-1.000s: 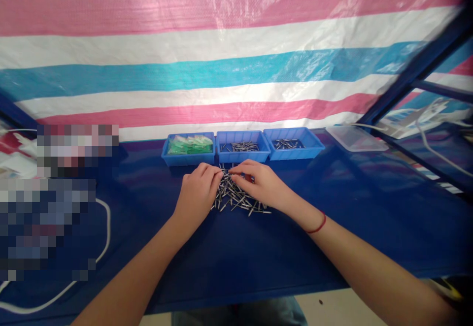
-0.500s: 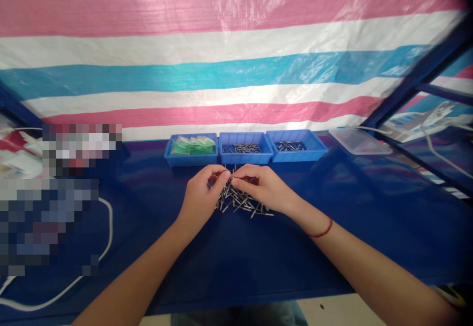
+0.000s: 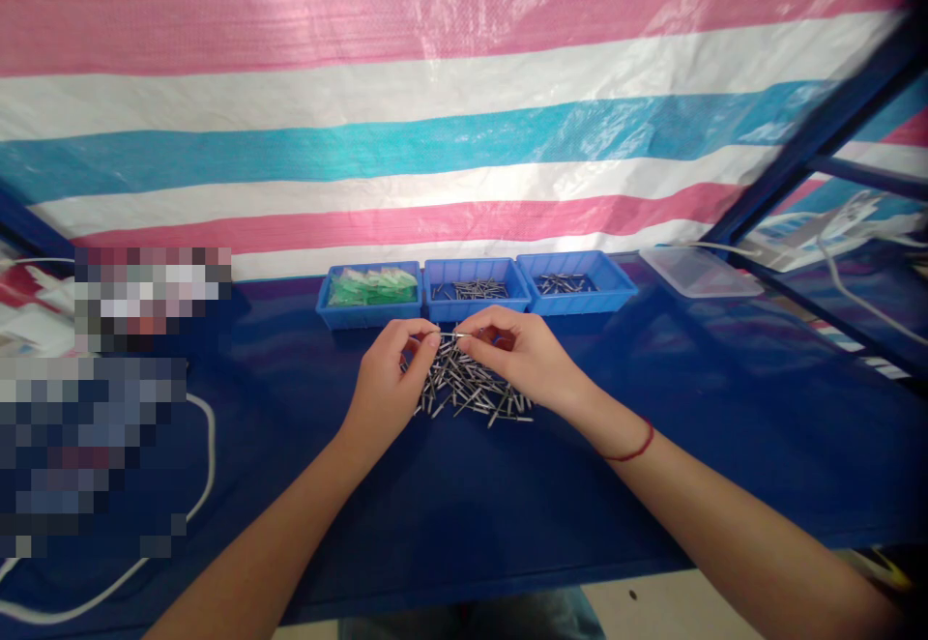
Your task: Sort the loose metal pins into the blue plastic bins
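My left hand (image 3: 388, 374) and my right hand (image 3: 533, 360) meet over a loose pile of metal blind rivets (image 3: 471, 387) on the blue tabletop. Between the two pinches lies one thin blind rivet (image 3: 450, 334), roughly level. Thumb and forefinger of my left hand grip one end of it, while those of my right hand grip the other. The fingertips cover both its ends. Part of the pile is hidden under my hands.
Behind the pile stand three blue bins: one with green and white packets (image 3: 373, 287), the middle bin (image 3: 475, 309) and the right bin (image 3: 616, 277) with rivets. A clear plastic lid (image 3: 700, 273) lies at right. A white cable (image 3: 212, 447) curves at left.
My fingertips have drawn slightly apart, and the rivet between them now shows. The camera view has shifted a little.
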Tool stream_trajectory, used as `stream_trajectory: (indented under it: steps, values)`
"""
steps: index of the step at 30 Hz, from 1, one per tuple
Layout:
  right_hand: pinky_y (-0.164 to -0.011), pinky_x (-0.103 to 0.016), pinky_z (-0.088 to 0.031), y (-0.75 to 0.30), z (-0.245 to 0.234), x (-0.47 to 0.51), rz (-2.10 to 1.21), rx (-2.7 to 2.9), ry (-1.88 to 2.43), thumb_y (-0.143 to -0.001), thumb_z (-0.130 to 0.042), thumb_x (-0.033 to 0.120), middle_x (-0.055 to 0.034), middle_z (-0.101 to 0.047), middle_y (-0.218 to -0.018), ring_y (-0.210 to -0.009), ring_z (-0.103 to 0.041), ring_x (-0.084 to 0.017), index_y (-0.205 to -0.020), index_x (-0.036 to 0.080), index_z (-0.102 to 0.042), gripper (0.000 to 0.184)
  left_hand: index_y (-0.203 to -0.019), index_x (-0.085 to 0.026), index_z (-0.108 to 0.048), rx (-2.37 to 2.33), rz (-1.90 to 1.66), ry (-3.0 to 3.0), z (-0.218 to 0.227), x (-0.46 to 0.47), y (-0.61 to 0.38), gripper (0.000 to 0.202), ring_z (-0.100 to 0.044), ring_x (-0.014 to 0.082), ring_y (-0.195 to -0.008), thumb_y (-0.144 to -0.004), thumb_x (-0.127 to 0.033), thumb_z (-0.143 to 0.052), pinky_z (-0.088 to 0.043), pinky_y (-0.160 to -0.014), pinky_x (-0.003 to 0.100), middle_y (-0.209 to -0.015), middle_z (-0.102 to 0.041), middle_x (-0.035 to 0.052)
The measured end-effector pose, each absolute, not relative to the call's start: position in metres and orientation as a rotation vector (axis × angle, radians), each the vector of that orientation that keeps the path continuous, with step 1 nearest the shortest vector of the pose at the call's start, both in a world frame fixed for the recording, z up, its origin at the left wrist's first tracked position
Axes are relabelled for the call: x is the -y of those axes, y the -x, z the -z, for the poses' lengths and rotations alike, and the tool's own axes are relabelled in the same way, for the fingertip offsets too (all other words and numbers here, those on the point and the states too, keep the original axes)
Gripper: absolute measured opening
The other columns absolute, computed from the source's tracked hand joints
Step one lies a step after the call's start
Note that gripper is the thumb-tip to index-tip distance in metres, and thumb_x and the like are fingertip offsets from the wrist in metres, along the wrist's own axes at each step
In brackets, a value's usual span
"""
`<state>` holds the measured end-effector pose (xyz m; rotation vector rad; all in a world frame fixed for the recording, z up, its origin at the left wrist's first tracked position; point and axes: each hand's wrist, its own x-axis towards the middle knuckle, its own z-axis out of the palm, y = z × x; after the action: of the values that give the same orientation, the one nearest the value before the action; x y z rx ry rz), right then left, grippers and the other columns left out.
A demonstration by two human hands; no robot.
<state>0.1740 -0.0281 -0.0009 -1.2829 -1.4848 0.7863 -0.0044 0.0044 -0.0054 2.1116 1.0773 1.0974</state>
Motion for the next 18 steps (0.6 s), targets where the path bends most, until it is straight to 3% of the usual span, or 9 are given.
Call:
stream_trajectory:
  steps: [10,15,18]
  values:
    - [-0.06,-0.028,-0.043,-0.174,-0.004,0.032,-0.663,1.507,1.273,-0.079,-0.064,0.034,-0.0048,-0.067,-0.082,-0.065,-0.055,-0.013,-0.081,0.017,-0.068,0.017,-0.093,-0.018,-0.062,-1.034,-0.967,-2.209,0.013,-0.007,0.004,0.018,-0.058,0.0152,-0.084,-0.092,-0.028,-0.047,-0.045,-0.076,0.027,-0.093,-0.062,0.0039]
    - [-0.055,-0.027,-0.036,-0.18,-0.003,0.028,-0.546,1.614,1.343,-0.086,-0.054,0.036,-0.0003,-0.057,-0.063,-0.057,-0.046,-0.011,-0.063,0.017,-0.059,0.031,-0.097,-0.018,-0.062,-1.085,-0.953,-2.173,0.011,-0.006,0.003,0.022,-0.058,0.0152,-0.083,-0.094,-0.032,-0.045,-0.045,-0.076,0.027,-0.093,-0.064,0.0037]
    - [-0.051,-0.026,-0.034,-0.199,-0.006,0.021,-0.503,1.427,1.409,-0.086,-0.052,0.041,0.0015,-0.051,-0.056,-0.053,-0.044,-0.011,-0.064,0.016,-0.06,0.034,-0.106,-0.02,-0.06,-1.137,-0.917,-2.141,0.011,-0.006,0.005,0.024,-0.058,0.0133,-0.072,-0.092,-0.034,-0.048,-0.045,-0.069,0.025,-0.089,-0.065,0.0012]
